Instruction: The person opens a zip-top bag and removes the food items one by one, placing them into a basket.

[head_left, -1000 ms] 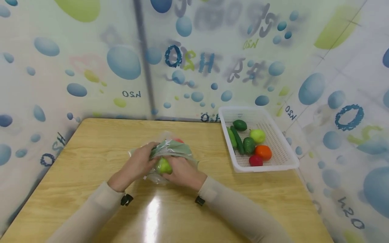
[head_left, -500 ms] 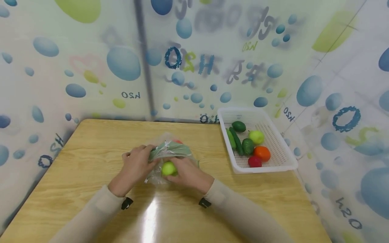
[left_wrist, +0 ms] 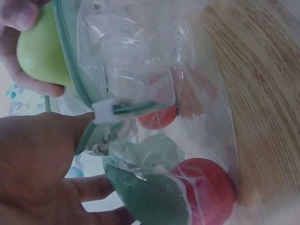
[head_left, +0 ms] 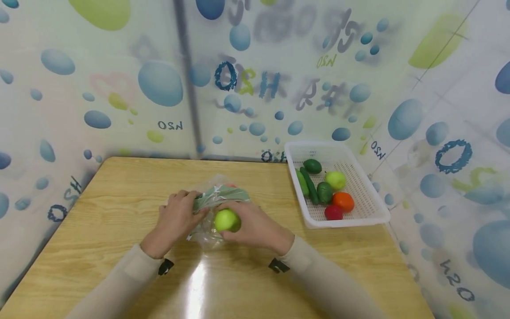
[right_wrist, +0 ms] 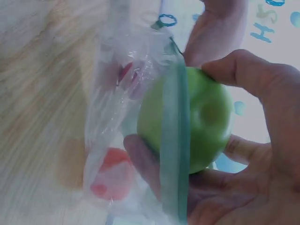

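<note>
My right hand (head_left: 260, 228) grips a green apple (head_left: 226, 220) at the mouth of a clear zip bag (head_left: 221, 194). In the right wrist view the bag's green zip strip (right_wrist: 174, 140) crosses in front of the apple, and some fingers reach behind it. My left hand (head_left: 173, 223) holds the bag's left edge, near the white slider (left_wrist: 104, 111). Inside the bag a red round piece (left_wrist: 204, 187) lies close to the table. A second red piece (left_wrist: 159, 117) shows blurred through the plastic.
A white perforated basket (head_left: 377, 215) stands at the table's back right. It holds an orange-red piece (head_left: 343, 202), a red piece (head_left: 334, 212), a yellow-green fruit (head_left: 336, 180) and several dark green vegetables. The wooden table (head_left: 131, 186) meets a patterned wall (head_left: 239, 110) behind.
My right hand has shifted right and nearer with the green apple, which comes further out of the bag's mouth and shows more fully. The left hand has moved slightly left, still holding the bag.
</note>
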A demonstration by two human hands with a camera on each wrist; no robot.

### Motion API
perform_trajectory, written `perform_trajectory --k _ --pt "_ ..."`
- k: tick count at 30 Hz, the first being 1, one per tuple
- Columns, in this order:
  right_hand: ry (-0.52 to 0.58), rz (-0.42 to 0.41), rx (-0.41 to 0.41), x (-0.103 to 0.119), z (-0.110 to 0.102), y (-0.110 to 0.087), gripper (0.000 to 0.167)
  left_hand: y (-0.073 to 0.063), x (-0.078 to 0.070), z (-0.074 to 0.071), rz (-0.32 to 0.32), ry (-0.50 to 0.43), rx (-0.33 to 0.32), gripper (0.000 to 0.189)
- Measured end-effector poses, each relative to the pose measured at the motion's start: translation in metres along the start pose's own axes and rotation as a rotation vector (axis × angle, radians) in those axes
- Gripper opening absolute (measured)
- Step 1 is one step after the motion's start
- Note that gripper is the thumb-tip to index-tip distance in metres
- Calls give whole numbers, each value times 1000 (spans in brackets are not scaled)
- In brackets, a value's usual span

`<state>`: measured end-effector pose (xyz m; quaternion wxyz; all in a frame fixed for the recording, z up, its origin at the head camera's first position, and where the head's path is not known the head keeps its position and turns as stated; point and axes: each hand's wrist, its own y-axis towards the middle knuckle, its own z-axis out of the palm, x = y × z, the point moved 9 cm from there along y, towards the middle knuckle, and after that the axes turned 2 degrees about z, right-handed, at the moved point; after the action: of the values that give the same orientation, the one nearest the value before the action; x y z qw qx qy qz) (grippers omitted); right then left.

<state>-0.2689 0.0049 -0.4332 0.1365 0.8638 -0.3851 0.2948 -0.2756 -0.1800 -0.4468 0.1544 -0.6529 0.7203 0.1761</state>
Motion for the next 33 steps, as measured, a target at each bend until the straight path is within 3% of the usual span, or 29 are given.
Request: perform_trajectory --k 10,22,29,33 --pt "125 -101 54 -2 -18 -15 59 1 3 -1 17 0 -8 58" --pt "190 -109 36 -2 -49 -36 62 0 7 -2 20 6 -5 60" --pt "96 -76 -61 -11 -83 -51 60 0 9 -3 32 9 -20 60" --pt "2 -81 -131 -18 -102 -59 60 -3 12 -2 4 21 -16 62"
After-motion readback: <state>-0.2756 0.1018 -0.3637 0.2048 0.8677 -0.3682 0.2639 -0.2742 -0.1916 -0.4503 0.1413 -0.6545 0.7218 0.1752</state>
